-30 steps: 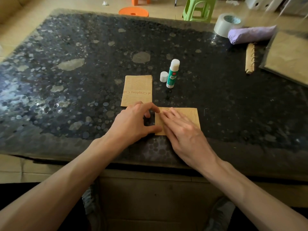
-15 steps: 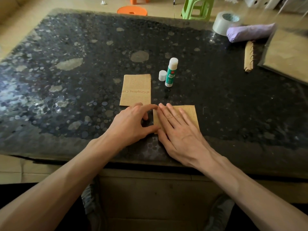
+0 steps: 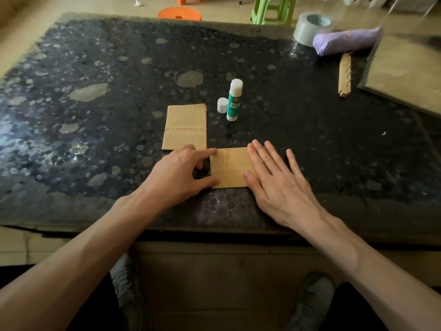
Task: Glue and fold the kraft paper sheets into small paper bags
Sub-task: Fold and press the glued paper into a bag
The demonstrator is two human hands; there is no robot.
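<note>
A small folded kraft paper piece with printed text lies flat near the front edge of the dark speckled table. My left hand braces its left edge, index fingertip at the top left corner and thumb at the bottom left. My right hand lies flat with straight fingers, pressing down its right part. Just behind my left hand lies a stack of folded kraft bags. An uncapped green and white glue stick stands upright behind the paper, its white cap beside it.
At the back right are a grey tape roll, a purple rolled bundle, a spiral-bound kraft strip and kraft sheets in a clear sleeve. A green stool and an orange stool stand beyond the table.
My right hand has slid rightward across the folded paper, uncovering its printed left half. My left hand has stayed at the left edge.
</note>
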